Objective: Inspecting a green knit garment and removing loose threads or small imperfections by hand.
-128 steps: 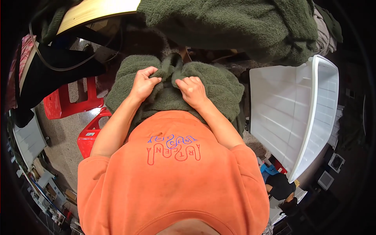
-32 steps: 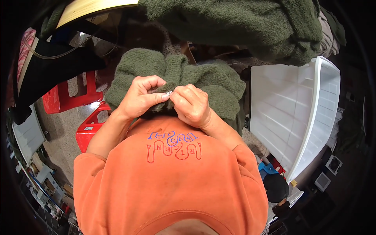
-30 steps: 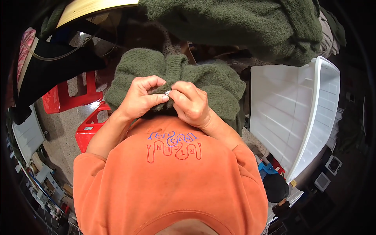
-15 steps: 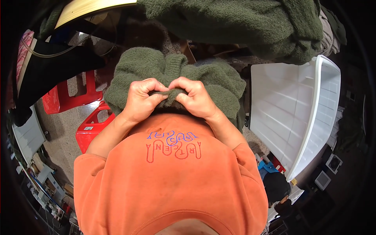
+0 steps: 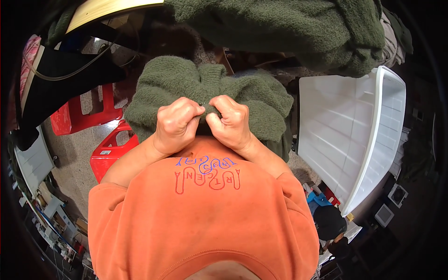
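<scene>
A dark green knitted sweater (image 5: 163,79) lies bunched across my lap, with a ribbed band running down its middle. At its near edge my left hand (image 5: 176,122) is closed, thumb against the bent fingers, pinching the knit. Just to the right, my right hand (image 5: 229,122) pinches the same edge between thumb and curled fingers. A narrow gap parts the two hands, and a few tiny dark dots show on the knit there. The pinched fabric itself is mostly hidden by my fingers.
More green knitwear (image 5: 289,28) is heaped beyond my lap, near a pale wooden table edge (image 5: 107,10). Red plastic stools (image 5: 109,156) stand at the left. A large white plastic bin (image 5: 336,126) is close on the right. Black cloth (image 5: 70,79) hangs at the far left.
Both hands have rolled over, knuckles now up, and shifted slightly nearer to me. The folded edge that showed between the thumbs is now covered, and small dark dots have come into view.
</scene>
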`<control>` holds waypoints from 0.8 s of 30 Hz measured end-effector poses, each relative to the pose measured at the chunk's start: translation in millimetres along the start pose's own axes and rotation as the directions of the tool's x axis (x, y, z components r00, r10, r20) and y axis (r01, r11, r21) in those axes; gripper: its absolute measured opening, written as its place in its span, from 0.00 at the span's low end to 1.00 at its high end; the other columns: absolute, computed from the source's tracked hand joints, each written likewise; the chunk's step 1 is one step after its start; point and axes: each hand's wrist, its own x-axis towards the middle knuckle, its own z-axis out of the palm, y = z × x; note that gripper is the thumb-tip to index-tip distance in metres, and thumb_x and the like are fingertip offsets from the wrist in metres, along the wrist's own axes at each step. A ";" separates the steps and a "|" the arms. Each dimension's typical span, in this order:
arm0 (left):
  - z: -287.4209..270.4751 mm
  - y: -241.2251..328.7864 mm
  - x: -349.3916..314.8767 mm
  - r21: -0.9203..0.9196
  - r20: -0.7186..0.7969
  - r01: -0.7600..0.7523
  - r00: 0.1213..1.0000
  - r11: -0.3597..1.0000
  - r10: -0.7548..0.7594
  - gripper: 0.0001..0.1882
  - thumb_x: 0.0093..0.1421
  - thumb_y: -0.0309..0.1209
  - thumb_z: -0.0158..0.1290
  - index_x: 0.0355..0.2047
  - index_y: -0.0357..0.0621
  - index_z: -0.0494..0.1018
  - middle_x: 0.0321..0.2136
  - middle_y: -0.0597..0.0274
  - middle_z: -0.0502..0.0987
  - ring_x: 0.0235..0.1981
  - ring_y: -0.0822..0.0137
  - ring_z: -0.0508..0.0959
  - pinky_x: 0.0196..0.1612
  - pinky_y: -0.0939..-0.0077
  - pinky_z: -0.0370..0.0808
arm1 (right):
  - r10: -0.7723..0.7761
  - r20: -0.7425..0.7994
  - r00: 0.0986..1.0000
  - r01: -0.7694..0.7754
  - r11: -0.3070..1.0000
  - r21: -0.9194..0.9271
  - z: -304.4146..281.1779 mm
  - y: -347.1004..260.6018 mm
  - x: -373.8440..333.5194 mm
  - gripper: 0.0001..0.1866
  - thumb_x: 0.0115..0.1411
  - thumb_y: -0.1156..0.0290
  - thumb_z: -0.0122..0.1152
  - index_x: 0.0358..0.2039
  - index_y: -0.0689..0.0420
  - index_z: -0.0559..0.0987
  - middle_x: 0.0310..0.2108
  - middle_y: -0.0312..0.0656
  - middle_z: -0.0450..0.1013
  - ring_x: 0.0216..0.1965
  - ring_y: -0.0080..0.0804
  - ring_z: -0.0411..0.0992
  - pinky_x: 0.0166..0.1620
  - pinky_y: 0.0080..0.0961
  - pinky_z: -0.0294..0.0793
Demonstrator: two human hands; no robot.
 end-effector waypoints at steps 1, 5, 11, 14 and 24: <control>0.2 -2.9 0.8 -0.044 0.039 0.049 0.998 0.998 -0.047 0.09 0.36 0.13 0.48 0.20 0.36 0.69 0.18 0.56 0.71 0.18 0.62 0.73 0.20 0.77 0.69 | 0.001 0.000 1.000 -0.001 1.000 -0.001 1.0 0.4 -0.2 0.09 0.36 0.83 0.50 0.23 0.63 0.71 0.18 0.45 0.67 0.18 0.37 0.67 0.21 0.25 0.65; 3.6 -8.8 -1.8 -0.117 0.085 0.255 0.966 0.960 -0.246 0.08 0.39 0.15 0.51 0.22 0.36 0.70 0.19 0.56 0.72 0.19 0.63 0.73 0.21 0.77 0.68 | -0.102 -0.074 0.992 0.094 0.990 -0.102 0.4 6.3 2.6 0.12 0.36 0.85 0.51 0.26 0.61 0.71 0.20 0.44 0.67 0.19 0.37 0.68 0.22 0.26 0.66; -13.7 -34.8 -9.2 0.140 0.147 0.394 0.899 0.908 -0.413 0.05 0.42 0.23 0.55 0.21 0.36 0.72 0.16 0.59 0.70 0.20 0.71 0.69 0.23 0.78 0.64 | -0.051 0.129 0.990 0.077 0.976 -0.205 -23.1 34.4 2.1 0.11 0.36 0.85 0.52 0.25 0.60 0.71 0.25 0.42 0.67 0.30 0.40 0.68 0.30 0.29 0.68; -21.3 -48.0 -18.9 0.176 0.194 0.508 0.822 0.843 -0.536 0.05 0.43 0.24 0.55 0.20 0.35 0.71 0.15 0.60 0.69 0.19 0.72 0.68 0.22 0.79 0.62 | 0.059 0.220 0.974 0.022 0.938 -0.346 -23.4 57.3 -12.6 0.10 0.37 0.85 0.50 0.25 0.61 0.71 0.25 0.43 0.67 0.30 0.41 0.68 0.30 0.30 0.68; -29.3 -50.8 -20.2 0.153 0.394 0.544 0.732 0.825 -0.555 0.06 0.44 0.24 0.53 0.21 0.33 0.69 0.16 0.62 0.68 0.20 0.74 0.66 0.26 0.78 0.64 | 0.176 -0.143 0.974 -0.208 0.944 -0.258 -35.0 64.4 -17.7 0.14 0.42 0.85 0.47 0.31 0.61 0.74 0.29 0.44 0.71 0.30 0.38 0.71 0.32 0.24 0.69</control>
